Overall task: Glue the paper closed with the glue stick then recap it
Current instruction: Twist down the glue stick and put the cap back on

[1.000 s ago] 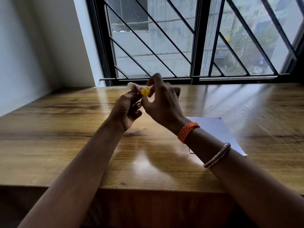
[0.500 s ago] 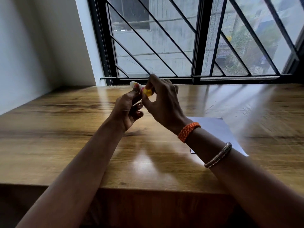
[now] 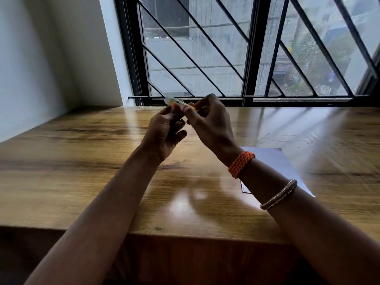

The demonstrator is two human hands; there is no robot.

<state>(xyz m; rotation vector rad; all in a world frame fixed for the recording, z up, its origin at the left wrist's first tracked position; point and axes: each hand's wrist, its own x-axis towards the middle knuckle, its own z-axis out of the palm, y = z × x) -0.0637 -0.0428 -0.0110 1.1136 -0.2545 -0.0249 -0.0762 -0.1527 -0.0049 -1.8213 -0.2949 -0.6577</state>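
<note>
A small glue stick [image 3: 174,102], white with a yellow end, is held in the air above the wooden table [image 3: 82,161]. My left hand [image 3: 164,130] grips its body from below. My right hand [image 3: 209,122] pinches the yellow end with thumb and fingers. Whether the cap is on or off is hidden by my fingers. A white sheet of paper [image 3: 281,163] lies flat on the table to the right, partly covered by my right forearm.
A barred window [image 3: 226,58] runs along the table's far edge. A white wall [image 3: 41,58] closes the left side. The table's front edge [image 3: 185,236] lies close under my forearms.
Both hands stay together on the glue stick and have risen slightly. The fingers of my right hand now cover more of the yellow end.
</note>
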